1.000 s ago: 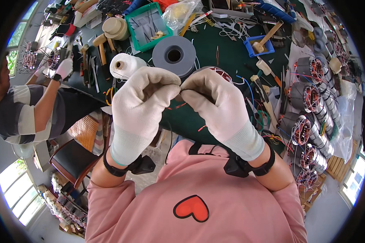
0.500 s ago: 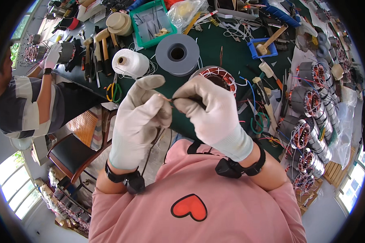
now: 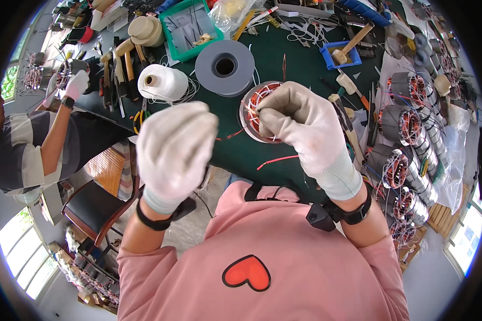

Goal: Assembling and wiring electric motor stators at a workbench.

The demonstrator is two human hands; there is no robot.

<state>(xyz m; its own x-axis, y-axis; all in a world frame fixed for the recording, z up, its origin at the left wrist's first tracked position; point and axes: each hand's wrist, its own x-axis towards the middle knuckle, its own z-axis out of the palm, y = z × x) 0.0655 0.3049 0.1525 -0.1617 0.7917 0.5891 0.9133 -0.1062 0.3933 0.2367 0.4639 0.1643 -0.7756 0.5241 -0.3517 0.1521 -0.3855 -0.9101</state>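
Observation:
Both hands wear white work gloves with greyish palms and fingers. My left hand [image 3: 175, 152] is raised left of the stator and smeared by motion, so its finger grip is unclear. My right hand [image 3: 308, 128] is closed in a pinch above the stator; whatever lies between its fingertips is too small to make out. Partly hidden behind that hand, a motor stator [image 3: 247, 115] with copper-red windings and white lacing rests on the dark green table. A twisted copper wire [image 3: 233, 135] runs from the stator toward my left hand. A red-sleeved wire [image 3: 277, 160] sticks out over the table nearer to me.
Behind stand a grey spool [image 3: 225, 67], a white thread cone [image 3: 163, 83] and a green tray [image 3: 190, 29]. Mallets [image 3: 353, 45] and other tools lie left and right. Several stators [image 3: 399, 131] line the right side. A co-worker [image 3: 37, 136] handles a stator at left.
My hands have moved apart; they were together over a thin copper wire. The right hand went right and the left shifted left, showing more of the stator and the red-sleeved wire.

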